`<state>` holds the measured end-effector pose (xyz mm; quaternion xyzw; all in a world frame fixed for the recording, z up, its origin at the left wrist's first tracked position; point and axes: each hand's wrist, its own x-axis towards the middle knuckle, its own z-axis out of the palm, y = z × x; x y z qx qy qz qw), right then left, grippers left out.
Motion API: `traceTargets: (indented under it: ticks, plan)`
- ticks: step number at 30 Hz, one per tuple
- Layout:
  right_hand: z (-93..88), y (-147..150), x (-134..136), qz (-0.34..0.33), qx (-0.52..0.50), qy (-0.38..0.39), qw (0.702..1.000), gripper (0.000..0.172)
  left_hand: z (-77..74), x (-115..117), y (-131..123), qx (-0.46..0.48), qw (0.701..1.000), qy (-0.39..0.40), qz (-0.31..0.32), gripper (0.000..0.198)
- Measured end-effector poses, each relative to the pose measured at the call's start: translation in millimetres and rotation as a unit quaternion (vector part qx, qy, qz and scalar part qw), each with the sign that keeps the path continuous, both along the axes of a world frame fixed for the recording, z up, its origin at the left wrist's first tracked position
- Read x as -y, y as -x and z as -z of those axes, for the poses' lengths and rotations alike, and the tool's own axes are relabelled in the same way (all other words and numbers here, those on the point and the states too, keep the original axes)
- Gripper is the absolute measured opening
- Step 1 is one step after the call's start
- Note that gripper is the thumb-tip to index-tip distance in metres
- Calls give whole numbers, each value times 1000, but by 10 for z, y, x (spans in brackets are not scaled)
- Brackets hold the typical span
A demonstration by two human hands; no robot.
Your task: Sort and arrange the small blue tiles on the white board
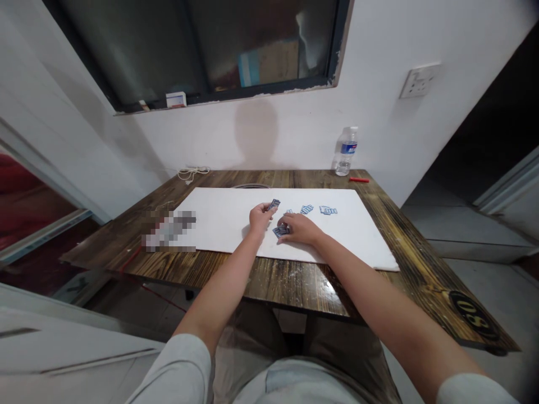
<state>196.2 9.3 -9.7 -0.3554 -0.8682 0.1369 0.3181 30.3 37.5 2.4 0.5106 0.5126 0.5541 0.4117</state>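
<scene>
Head view, looking down on a tabletop. Landmark for all positions: a white board (219,231), laid flat on a scorched-grain wooden table (295,286).

**Hands and labels, on the board**
- Left hand (261,217): held over the board's middle and closed in a pinch. A die-cut blue-and-white label (273,205) is grasped between thumb and fingers.
- Right hand (300,229): laid palm-down on the board, just right of the left hand, with fingers extended. A second label (281,231) is touched by its fingertips; whether that label is gripped cannot be told.
- Third label (288,211): placed just above the right hand, partly hidden by it.
- Fourth label (307,209) and fifth label (328,210): placed side by side towards the board's far edge, apart from the hands. Any print is too small to be read.

**Beyond the board**
- Pixelated object (169,231): placed against the board's left edge, unidentifiable.
- White cable (192,174): coiled on the table, beyond the board's far left corner.
- Water bottle (346,151): stood upright beyond the far right corner, against the wall.
- Red stick (359,179): laid beside the bottle.
- Black numbered disc (474,315): fixed on the table corner, well to the board's near right.
- Wall socket (420,80): mounted high on the wall, beyond the board.
- Dark-framed window (261,45): set in the wall above the board, with a small white box (176,100) on its sill.
</scene>
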Motion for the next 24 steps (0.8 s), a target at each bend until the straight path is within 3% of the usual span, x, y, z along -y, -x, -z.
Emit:
traceTargets:
  ticks: [6,19,24]
  plan:
    - [42,14,-9,20,-9,-19,1000,23,-9,19,-8,-16,1000,-2,4,29]
    - [67,52,-48,-2,-159,17,987,16,49,-36,16,-5,1000,-22,12,35]
    - [44,33,-62,92,-168,5,981,13,60,-34,-2,-31,998,-33,39,29]
